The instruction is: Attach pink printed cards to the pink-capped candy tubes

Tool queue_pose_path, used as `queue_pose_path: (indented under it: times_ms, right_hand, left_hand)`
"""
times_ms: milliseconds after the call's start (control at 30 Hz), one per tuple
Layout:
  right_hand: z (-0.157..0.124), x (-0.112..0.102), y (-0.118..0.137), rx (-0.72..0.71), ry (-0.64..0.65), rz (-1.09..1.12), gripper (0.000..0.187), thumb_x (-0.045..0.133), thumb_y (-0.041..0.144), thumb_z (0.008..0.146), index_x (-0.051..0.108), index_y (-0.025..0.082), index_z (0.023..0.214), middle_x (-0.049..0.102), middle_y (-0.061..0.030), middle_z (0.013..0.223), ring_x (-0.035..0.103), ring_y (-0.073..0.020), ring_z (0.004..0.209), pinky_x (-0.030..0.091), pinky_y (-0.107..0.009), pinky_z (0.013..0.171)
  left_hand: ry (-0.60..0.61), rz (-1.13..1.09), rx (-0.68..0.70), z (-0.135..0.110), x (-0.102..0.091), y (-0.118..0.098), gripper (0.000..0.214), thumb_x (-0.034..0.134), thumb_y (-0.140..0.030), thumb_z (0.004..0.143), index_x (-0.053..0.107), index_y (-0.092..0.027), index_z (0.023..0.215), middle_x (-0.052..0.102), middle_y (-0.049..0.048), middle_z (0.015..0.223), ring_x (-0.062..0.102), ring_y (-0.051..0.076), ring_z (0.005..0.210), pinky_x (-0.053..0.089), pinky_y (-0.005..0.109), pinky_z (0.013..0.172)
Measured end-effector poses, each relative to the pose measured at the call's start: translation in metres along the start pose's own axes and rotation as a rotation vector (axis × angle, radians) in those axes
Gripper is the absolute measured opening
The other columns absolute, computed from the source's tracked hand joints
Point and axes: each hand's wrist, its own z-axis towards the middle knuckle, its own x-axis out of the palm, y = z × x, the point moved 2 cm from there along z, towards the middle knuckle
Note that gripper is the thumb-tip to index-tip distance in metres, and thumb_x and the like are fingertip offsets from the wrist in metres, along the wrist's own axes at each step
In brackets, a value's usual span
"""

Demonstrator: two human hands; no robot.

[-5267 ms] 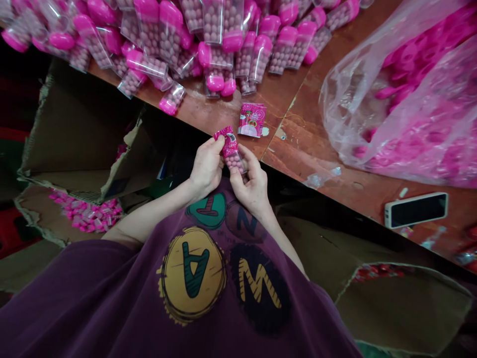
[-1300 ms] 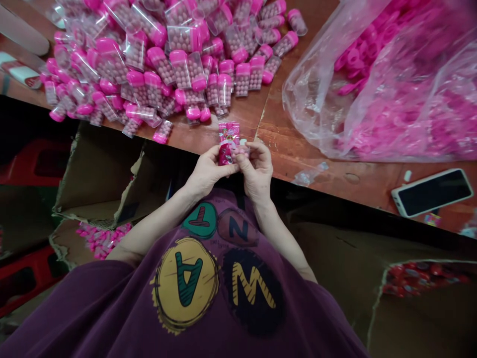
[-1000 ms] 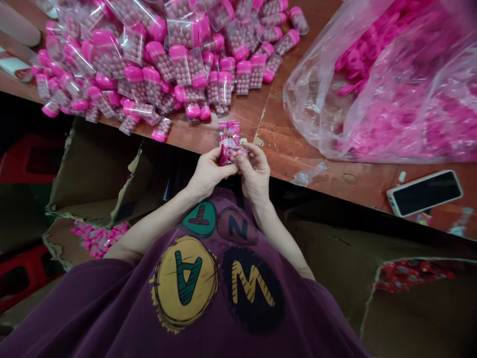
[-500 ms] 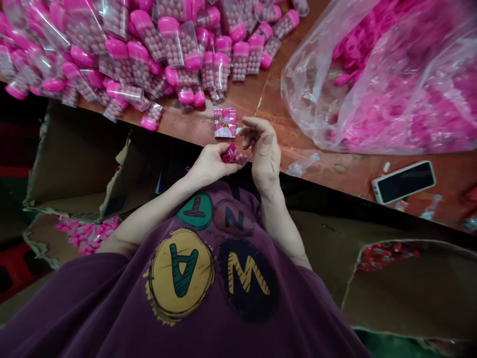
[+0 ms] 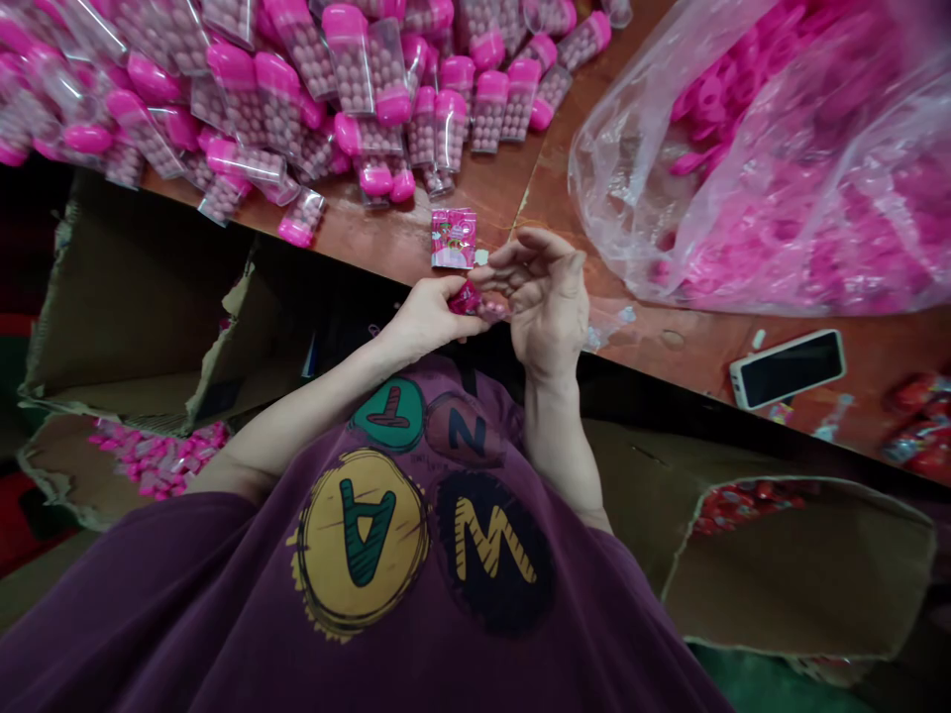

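Head view: both hands were together at the near edge of the table (image 5: 405,238).
Left hand (image 5: 423,315): closed on a small bottle (image 5: 493,310) with a pink wrapper (image 5: 465,297) at one end.
Right hand (image 5: 550,309): half open, fingers curled beside the bottle; contact could not be told.
Bottle status: judged part-way; the wrapper appeared to cover one end, while pale pink balls showed at the other.
Wrapper stack (image 5: 453,240): flat on the table just beyond the hands, apparently unused.
Bottle pile (image 5: 357,74): capped, no wrappers seen, so apparently left to handle.
Lower-left box (image 5: 52,470): held pink pieces (image 5: 164,461), too small to judge.
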Motion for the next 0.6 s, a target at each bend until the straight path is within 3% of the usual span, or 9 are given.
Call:
queue_pose_path:
  times_ms: [67,200,333,433,600]
  right_hand:
    - [0.007,-0.006,-0.004,-0.044,-0.048,0.009,0.049,0.050,0.077,0.099,0.066,0.033,0.115,0.072,-0.0026,0.103,0.077,-0.0216,0.093,0.066,-0.042,0.086]
    - [0.010,-0.021,-0.008,-0.091,-0.141,-0.080,0.037,0.057,0.067,0.102,0.068,0.034,0.115,0.071,-0.0010,0.106,0.074,-0.0175,0.095,0.064,-0.036,0.086]
    - [0.002,-0.019,-0.009,0.026,-0.011,-0.266,0.039,0.080,0.060,0.091,0.072,0.035,0.119,0.071,-0.0011,0.113,0.071,-0.0197,0.107,0.065,-0.036,0.090]
    - [-0.002,-0.008,-0.011,0.019,0.075,-0.331,0.039,0.088,0.051,0.086,0.076,0.034,0.118,0.072,-0.0015,0.116,0.070,-0.0201,0.109,0.064,-0.038,0.098]
    - [-0.004,-0.008,-0.019,-0.007,-0.016,-0.346,0.025,0.084,0.044,0.091,0.079,0.031,0.112,0.075,-0.0006,0.108,0.073,-0.0164,0.097,0.065,-0.036,0.096]
  left_hand:
    - [-0.033,-0.003,0.014,0.003,-0.004,0.000,0.022,0.091,-0.018,0.067,0.075,-0.017,0.083,0.066,-0.0031,0.063,0.053,0.008,0.050,0.038,0.022,0.048]
    - [-0.105,-0.033,0.025,0.008,-0.017,0.000,0.025,0.091,-0.019,0.065,0.074,-0.017,0.084,0.067,-0.0031,0.067,0.053,0.008,0.051,0.037,0.022,0.048]
    - [-0.135,-0.057,0.009,0.013,-0.030,-0.004,0.028,0.091,-0.013,0.065,0.075,-0.017,0.087,0.066,-0.0023,0.069,0.057,0.010,0.057,0.041,0.024,0.054]
    - [-0.116,-0.044,0.049,0.015,-0.030,-0.007,0.030,0.089,-0.007,0.063,0.075,-0.016,0.089,0.068,-0.0024,0.074,0.062,0.012,0.067,0.046,0.025,0.063]
    - [-0.025,-0.047,0.061,0.011,-0.019,-0.001,0.033,0.090,-0.016,0.071,0.073,-0.014,0.099,0.068,-0.0027,0.075,0.059,0.010,0.061,0.047,0.025,0.060]
